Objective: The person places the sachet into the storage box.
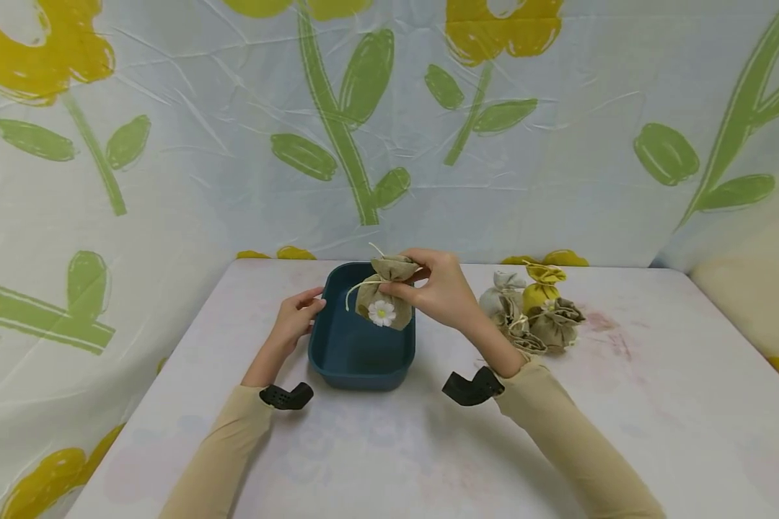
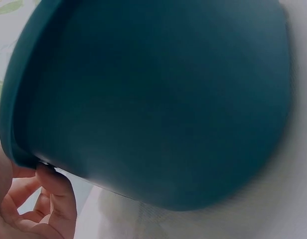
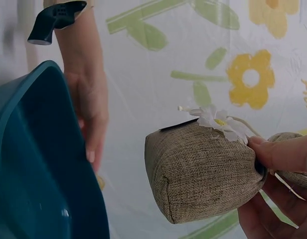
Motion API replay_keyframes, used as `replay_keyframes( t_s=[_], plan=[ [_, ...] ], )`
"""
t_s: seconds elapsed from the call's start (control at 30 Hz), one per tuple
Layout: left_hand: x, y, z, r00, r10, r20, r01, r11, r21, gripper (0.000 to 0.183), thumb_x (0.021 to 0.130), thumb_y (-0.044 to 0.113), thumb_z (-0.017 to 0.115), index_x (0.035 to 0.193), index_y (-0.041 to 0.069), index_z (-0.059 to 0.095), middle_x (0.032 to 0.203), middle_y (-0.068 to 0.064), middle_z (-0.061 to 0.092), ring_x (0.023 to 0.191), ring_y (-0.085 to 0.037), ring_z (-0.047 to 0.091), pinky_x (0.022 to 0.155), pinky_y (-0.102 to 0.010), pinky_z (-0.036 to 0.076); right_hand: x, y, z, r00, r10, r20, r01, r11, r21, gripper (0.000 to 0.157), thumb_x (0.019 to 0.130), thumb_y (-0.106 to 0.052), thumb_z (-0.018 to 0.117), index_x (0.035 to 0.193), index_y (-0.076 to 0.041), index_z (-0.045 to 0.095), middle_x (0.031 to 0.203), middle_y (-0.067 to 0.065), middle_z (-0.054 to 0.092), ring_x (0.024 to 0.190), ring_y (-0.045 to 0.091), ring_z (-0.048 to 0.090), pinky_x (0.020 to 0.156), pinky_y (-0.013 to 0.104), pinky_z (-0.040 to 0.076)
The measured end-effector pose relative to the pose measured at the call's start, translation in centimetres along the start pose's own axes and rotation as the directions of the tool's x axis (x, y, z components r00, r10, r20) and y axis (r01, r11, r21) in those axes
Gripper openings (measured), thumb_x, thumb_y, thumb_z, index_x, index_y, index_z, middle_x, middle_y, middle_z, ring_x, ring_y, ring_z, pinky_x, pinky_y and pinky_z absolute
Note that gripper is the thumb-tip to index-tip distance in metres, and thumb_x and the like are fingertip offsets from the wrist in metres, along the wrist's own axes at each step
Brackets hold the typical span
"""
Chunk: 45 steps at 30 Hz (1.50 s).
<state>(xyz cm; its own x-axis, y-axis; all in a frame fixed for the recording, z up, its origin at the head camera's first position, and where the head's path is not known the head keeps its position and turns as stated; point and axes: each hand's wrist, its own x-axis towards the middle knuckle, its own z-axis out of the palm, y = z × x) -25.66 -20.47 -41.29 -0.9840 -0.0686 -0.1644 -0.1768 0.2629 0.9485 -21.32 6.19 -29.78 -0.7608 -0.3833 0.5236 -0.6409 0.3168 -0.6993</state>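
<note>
From my remote seat, I see the right hand [image 1: 444, 292] pinching the gathered neck of a small tan pouch of coarse woven fabric [image 3: 206, 174], thumb on one side and fingers on the other. A white fabric flower with a yellow centre [image 1: 381, 313] sits on the pouch's side, and a thin pale cord [image 1: 349, 295] trails from its neck toward 9 o'clock. In my head view the pouch hangs in front of a deep teal-blue rounded rectangular container [image 1: 363, 380]; my right wrist view shows the two apart, the pouch clear of the rim.

The left hand [image 1: 292, 321] grips the container's rim at about 10 o'clock, its thumb and curled fingers against the edge. The container stands upright on a pale, faintly patterned tabletop [image 1: 396, 461].

At 3 o'clock from the container, well apart from it, I have a cluster of tied pouches standing close together: a bright yellow cloth one [image 1: 540, 295] at the back, a pale grey one [image 1: 493, 299] at its 9 o'clock, and brownish fabric ones [image 1: 554, 331] in front, partly overlapping so I can't count them surely.

Both arms wear beige sleeves [image 1: 558, 440], with a black curved wrist piece [image 1: 474, 388] at each cuff. At 12 o'clock hangs a white cloth printed with yellow flowers and green stems [image 1: 234, 180].
</note>
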Motion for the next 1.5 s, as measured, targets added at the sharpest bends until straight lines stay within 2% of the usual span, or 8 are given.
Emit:
replay_keyframes(
  t_s=[0.17, 0.47, 0.7, 0.87, 1.03, 1.5],
  plan=[
    [0.1, 0.0, 0.1, 1.0, 0.005, 0.005, -0.005, 1.0, 0.008, 0.042, 0.099, 0.02, 0.053, 0.14, 0.013, 0.05, 0.109, -0.008, 0.056, 0.083, -0.01, 0.056, 0.063, -0.021, 0.047, 0.9, 0.2, 1.0, 0.999, 0.03, 0.028, -0.03, 1.0, -0.004, 0.027, 0.079, -0.016, 0.079, 0.103, -0.006, 0.071, 0.089, 0.009, 0.069, 0.075, 0.016, 0.068, 0.067, 0.029, 0.056],
    [0.1, 0.2, 0.2, 1.0, -0.015, 0.003, 0.015, 1.0, 0.019, 0.041, 0.099, 0.02, 0.053, 0.14, 0.015, 0.051, 0.107, -0.007, 0.053, 0.083, -0.013, 0.055, 0.062, -0.021, 0.045, 2.8, 1.0, 2.2, 0.994, 0.068, 0.085, -0.064, 0.996, -0.056, 0.031, 0.078, -0.016, 0.08, 0.105, -0.004, 0.07, 0.087, 0.01, 0.07, 0.07, 0.016, 0.067, 0.064, 0.027, 0.054],
    [0.0, 0.2, -0.1, 1.0, -0.023, -0.007, 0.023, 1.0, 0.007, 0.041, 0.099, 0.019, 0.053, 0.139, 0.015, 0.052, 0.107, -0.008, 0.053, 0.082, -0.012, 0.054, 0.061, -0.021, 0.045, 4.8, 2.1, 3.4, 0.985, 0.071, 0.16, -0.049, 0.989, -0.136, 0.028, 0.079, -0.02, 0.079, 0.101, -0.005, 0.071, 0.082, 0.008, 0.069, 0.068, 0.014, 0.065, 0.06, 0.025, 0.051],
    [0.0, 0.2, -0.1, 1.0, -0.015, 0.002, 0.015, 1.0, 0.003, 0.04, 0.099, 0.019, 0.053, 0.139, 0.014, 0.052, 0.108, -0.008, 0.054, 0.083, -0.011, 0.055, 0.062, -0.021, 0.046, 5.9, 2.9, 4.1, 0.976, 0.089, 0.201, -0.051, 0.982, -0.184, 0.026, 0.08, -0.022, 0.079, 0.098, -0.006, 0.07, 0.078, 0.007, 0.068, 0.062, 0.014, 0.061, 0.055, 0.024, 0.044],
    [-0.1, 0.3, -0.1, 1.0, -0.011, 0.008, 0.011, 1.0, -0.006, 0.04, 0.098, 0.019, 0.054, 0.138, 0.014, 0.053, 0.109, -0.007, 0.055, 0.084, -0.01, 0.055, 0.061, -0.022, 0.046, 6.8, 3.8, 4.6, 0.966, 0.105, 0.234, -0.053, 0.974, -0.219, 0.029, 0.08, -0.022, 0.079, 0.101, -0.004, 0.07, 0.078, 0.009, 0.068, 0.06, 0.015, 0.058, 0.054, 0.023, 0.042],
    [-0.1, 0.4, -0.1, 1.0, 0.0, 0.009, 0.0, 1.0, -0.008, 0.041, 0.098, 0.018, 0.055, 0.138, 0.013, 0.053, 0.106, -0.006, 0.054, 0.08, -0.007, 0.055, 0.058, -0.021, 0.044, 8.6, 7.3, 5.4, 0.954, 0.12, 0.275, -0.064, 0.977, -0.202, 0.028, 0.078, -0.017, 0.08, 0.101, -0.002, 0.071, 0.085, 0.014, 0.069, 0.064, 0.018, 0.061, 0.059, 0.024, 0.044]
  ],
)
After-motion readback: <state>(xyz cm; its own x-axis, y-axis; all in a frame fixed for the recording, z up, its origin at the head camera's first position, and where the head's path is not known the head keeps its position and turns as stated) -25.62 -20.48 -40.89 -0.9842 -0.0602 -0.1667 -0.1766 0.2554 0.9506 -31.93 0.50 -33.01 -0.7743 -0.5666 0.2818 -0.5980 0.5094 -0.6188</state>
